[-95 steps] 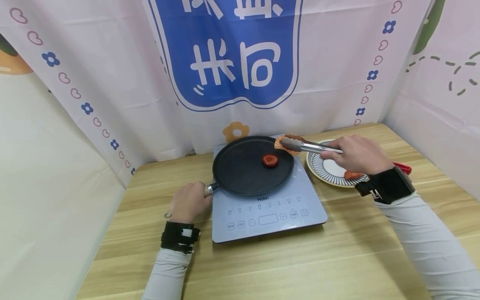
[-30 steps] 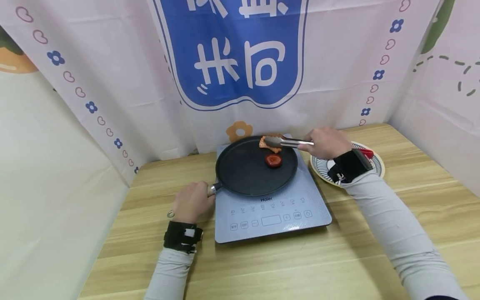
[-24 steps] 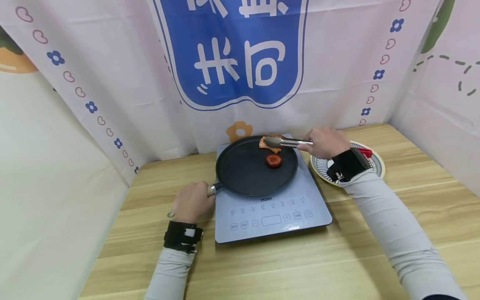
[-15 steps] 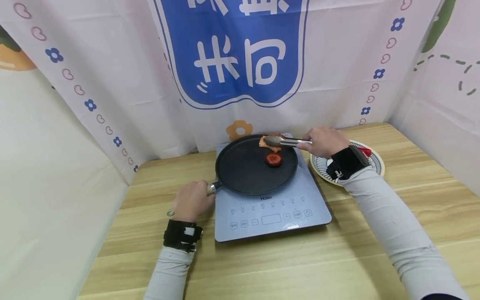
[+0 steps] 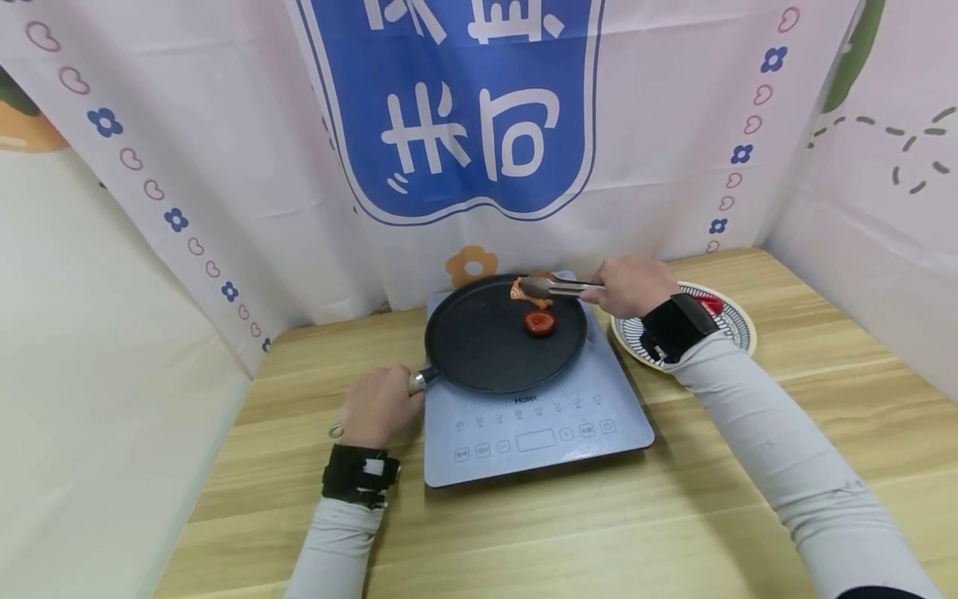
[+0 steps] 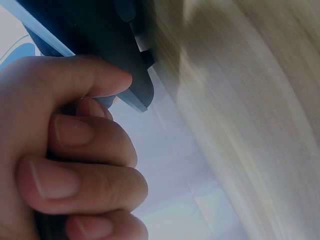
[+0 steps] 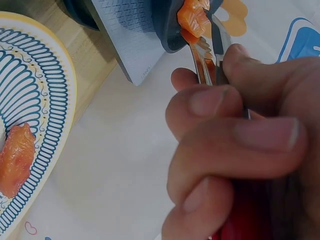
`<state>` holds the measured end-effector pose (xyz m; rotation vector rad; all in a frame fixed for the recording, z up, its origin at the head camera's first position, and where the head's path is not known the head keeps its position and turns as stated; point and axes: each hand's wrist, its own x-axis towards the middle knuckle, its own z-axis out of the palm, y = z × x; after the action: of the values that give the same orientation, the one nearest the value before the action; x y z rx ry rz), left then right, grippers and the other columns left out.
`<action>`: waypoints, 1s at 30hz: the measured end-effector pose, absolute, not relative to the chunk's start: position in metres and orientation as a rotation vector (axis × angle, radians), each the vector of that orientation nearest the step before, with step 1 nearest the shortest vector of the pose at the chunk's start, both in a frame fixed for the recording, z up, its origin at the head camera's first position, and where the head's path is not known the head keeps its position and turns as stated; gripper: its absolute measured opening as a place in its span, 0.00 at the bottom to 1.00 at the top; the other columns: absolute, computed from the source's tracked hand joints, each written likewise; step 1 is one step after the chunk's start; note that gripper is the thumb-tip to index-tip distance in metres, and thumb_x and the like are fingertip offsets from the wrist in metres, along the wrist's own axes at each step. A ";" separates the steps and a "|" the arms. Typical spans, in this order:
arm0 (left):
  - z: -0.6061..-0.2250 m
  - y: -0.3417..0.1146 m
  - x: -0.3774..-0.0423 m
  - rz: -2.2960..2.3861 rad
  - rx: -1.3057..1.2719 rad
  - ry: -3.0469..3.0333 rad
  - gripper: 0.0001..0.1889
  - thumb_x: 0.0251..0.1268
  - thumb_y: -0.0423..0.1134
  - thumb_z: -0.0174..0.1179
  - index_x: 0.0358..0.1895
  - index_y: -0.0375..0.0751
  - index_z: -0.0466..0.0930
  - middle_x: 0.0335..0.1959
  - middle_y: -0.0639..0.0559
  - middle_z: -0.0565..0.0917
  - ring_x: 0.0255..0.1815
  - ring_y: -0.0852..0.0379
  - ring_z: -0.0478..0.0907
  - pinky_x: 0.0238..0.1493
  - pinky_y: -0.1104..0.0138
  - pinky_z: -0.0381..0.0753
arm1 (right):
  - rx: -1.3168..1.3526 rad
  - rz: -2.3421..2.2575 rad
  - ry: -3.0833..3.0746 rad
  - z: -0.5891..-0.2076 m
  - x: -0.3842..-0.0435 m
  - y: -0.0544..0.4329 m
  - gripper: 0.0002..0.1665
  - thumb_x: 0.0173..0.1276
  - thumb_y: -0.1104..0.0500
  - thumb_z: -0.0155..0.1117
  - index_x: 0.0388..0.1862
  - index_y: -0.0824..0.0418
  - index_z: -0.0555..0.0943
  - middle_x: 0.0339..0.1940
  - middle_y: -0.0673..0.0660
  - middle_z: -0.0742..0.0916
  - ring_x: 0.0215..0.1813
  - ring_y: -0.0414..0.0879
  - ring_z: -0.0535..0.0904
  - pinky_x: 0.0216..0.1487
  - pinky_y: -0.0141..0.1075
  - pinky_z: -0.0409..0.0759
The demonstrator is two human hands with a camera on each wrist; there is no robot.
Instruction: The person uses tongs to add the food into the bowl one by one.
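My left hand [image 5: 379, 405] grips the handle [image 5: 421, 380] of a flat black frying pan [image 5: 479, 353]; in the left wrist view its fingers [image 6: 92, 187] are curled. My right hand [image 5: 634, 287] holds metal tongs [image 5: 561, 287] with a red handle [image 5: 711, 304], the end showing behind the wrist. Between the tongs' tips, at the back right of the pan, is an orange piece of what looks like salmon [image 5: 518, 290], also seen in the right wrist view as the orange piece [image 7: 192, 19]. A red tomato slice [image 5: 539, 323] lies in the pan just in front of it.
Under the pan is a light grey induction cooker [image 5: 606, 399] with touch buttons. A blue-patterned plate [image 5: 741, 329] stands at its right, partly behind my right wrist; an orange-red piece of food [image 7: 16, 160] lies on it. A printed curtain [image 5: 299, 208] hangs behind the wooden table [image 5: 524, 532].
Since the oldest frame, my right hand has moved left, bringing the orange piece from the pan's right rim to inside its back right. My left hand stays on the handle.
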<state>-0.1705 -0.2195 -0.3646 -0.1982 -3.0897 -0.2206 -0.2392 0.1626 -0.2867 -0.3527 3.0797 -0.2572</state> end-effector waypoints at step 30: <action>-0.365 -0.221 -0.172 -0.216 -0.222 -3.091 0.16 0.68 0.42 0.65 0.22 0.44 0.74 0.18 0.52 0.71 0.19 0.55 0.69 0.19 0.65 0.63 | -0.363 -0.193 3.122 -0.288 -0.236 0.165 0.28 0.79 0.37 0.56 0.37 0.59 0.85 0.29 0.57 0.83 0.34 0.54 0.79 0.31 0.45 0.71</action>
<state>-0.1720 -0.2207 -0.3654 -0.2222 -3.0911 -0.2159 -0.2365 0.1653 -0.2883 -0.3625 3.1221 -0.1926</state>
